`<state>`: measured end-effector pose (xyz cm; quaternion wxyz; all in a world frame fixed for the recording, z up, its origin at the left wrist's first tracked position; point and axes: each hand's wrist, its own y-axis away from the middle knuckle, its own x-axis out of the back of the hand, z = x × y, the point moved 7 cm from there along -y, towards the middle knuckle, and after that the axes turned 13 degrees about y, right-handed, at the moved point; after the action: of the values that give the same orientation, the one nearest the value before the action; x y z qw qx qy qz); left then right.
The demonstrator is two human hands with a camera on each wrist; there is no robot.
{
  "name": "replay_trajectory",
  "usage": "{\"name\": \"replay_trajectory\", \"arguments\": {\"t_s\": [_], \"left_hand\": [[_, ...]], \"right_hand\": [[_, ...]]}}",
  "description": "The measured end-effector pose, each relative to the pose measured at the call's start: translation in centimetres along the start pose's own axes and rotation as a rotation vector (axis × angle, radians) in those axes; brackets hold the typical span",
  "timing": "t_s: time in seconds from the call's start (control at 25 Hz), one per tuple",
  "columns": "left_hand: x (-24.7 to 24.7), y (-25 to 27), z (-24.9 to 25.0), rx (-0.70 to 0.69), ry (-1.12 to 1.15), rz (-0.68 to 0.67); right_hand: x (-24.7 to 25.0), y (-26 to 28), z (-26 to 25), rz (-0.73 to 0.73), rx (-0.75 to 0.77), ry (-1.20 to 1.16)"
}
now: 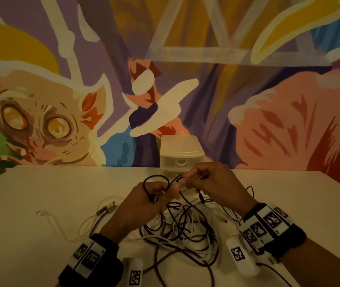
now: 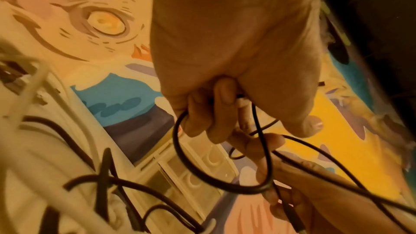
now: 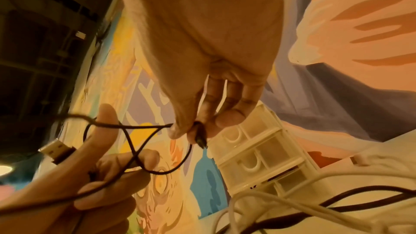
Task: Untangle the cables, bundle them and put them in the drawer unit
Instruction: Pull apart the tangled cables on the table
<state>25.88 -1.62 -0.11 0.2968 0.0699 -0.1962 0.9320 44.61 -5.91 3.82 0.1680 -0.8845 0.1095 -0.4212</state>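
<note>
1. Black cable (image 1: 166, 184) is lifted just in front of the drawer unit (image 1: 182, 154), looped between both hands; the tangle (image 1: 183, 230) of dark and white cables lies nearer the person than the unit, on the table (image 1: 40, 193).
2. Left hand (image 1: 144, 201) curls its fingers round the loop; a USB plug (image 3: 56, 150) lies against them.
3. Right hand (image 1: 212, 183) pinches the small connector end (image 3: 201, 140) between thumb and forefinger.
4. Risk: pulling that end hard could cinch the crossing into a knot, or drag the tangle along.
</note>
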Motion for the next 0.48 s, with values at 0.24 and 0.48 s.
{"name": "replay_trajectory", "arguments": {"t_s": [0.24, 0.48], "left_hand": [[1.0, -0.9, -0.4, -0.018, 0.092, 0.095], [5.5, 0.2, 0.8, 0.052, 0.067, 0.31]], "right_hand": [[2.7, 0.7, 0.8, 0.023, -0.053, -0.013], [13.5, 3.7, 7.5, 0.03, -0.302, 0.448]]}}
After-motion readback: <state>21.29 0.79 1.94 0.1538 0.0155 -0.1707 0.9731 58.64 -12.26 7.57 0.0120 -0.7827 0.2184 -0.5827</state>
